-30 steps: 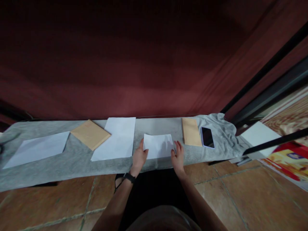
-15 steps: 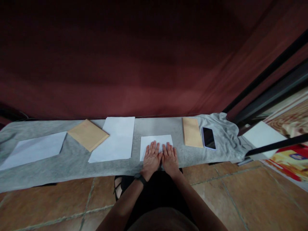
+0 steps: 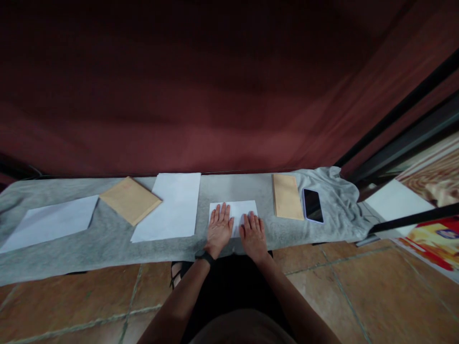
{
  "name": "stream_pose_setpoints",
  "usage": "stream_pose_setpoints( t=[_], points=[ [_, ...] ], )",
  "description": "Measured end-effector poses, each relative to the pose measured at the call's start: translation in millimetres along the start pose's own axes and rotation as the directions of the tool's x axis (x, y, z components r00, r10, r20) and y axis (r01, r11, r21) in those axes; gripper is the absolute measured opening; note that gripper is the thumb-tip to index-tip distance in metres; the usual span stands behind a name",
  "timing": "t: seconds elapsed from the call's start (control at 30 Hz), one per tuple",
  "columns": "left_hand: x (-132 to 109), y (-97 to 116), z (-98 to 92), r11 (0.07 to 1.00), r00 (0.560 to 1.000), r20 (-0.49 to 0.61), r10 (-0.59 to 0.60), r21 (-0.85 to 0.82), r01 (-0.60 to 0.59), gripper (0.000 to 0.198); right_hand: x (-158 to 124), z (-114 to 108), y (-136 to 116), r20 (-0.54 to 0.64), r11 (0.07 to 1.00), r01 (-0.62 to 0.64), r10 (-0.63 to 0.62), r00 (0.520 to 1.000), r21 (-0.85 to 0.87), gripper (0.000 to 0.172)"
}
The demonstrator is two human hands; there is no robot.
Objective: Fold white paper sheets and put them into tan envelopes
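A small white sheet of paper (image 3: pixel 236 210) lies on the grey cloth in front of me, its near part covered by my hands. My left hand (image 3: pixel 219 229) rests flat on its left side, fingers stretched forward. On the right side of the sheet, my right hand (image 3: pixel 253 235) lies flat too, fingers a little apart. A strip of paper shows between the two hands. Whether the sheet is folded, I cannot tell.
Left on the grey cloth (image 3: pixel 107 248) are larger white sheets (image 3: pixel 175 205), a brown envelope (image 3: pixel 131 200) overlapping them, and more white paper (image 3: pixel 53 220). To the right lie a stack of brown envelopes (image 3: pixel 288 196) and a phone (image 3: pixel 313 205). A dark red wall (image 3: pixel 229 119) rises behind.
My left hand has slid left across the paper, away from my right hand, opening a gap between them. The right hand has hardly moved. The paper looks unmoved.
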State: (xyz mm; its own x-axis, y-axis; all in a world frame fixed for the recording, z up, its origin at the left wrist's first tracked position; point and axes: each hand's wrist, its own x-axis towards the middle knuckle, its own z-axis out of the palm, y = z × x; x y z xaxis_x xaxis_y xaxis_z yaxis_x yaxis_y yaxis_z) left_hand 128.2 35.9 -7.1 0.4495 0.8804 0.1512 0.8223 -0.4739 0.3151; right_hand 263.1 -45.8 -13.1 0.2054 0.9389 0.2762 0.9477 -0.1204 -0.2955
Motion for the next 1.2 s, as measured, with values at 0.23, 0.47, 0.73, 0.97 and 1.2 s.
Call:
stream_pose_setpoints(
  t=[0.23,0.47,0.73,0.97,1.2],
  points=[
    [1,0,-4.6,0.999,0.999,0.047,0.008,0.032,-0.009,0.057,50,12,-14,0.102,0.985,0.149,-0.158,0.982,0.090,0.049],
    [1,-2,-0.8,0.998,0.998,-0.019,-0.061,-0.013,0.061,0.060,49,21,2,0.008,0.993,0.118,-0.118,0.993,0.016,0.051],
    [-9,-16,-2.0,0.991,0.986,-0.105,-0.129,-0.043,0.125,0.068,47,20,22,-0.081,0.999,0.045,-0.044,0.996,0.006,0.058],
    [-12,-16,-4.5,0.990,0.985,-0.105,-0.139,-0.020,0.138,0.069,45,24,28,-0.096,0.999,0.036,-0.038,0.995,-0.027,0.060],
    [-18,-20,-2.6,0.978,0.976,-0.130,-0.176,0.086,0.188,0.064,29,24,48,-0.146,0.990,0.016,-0.037,0.989,-0.142,0.059]
  ],
)
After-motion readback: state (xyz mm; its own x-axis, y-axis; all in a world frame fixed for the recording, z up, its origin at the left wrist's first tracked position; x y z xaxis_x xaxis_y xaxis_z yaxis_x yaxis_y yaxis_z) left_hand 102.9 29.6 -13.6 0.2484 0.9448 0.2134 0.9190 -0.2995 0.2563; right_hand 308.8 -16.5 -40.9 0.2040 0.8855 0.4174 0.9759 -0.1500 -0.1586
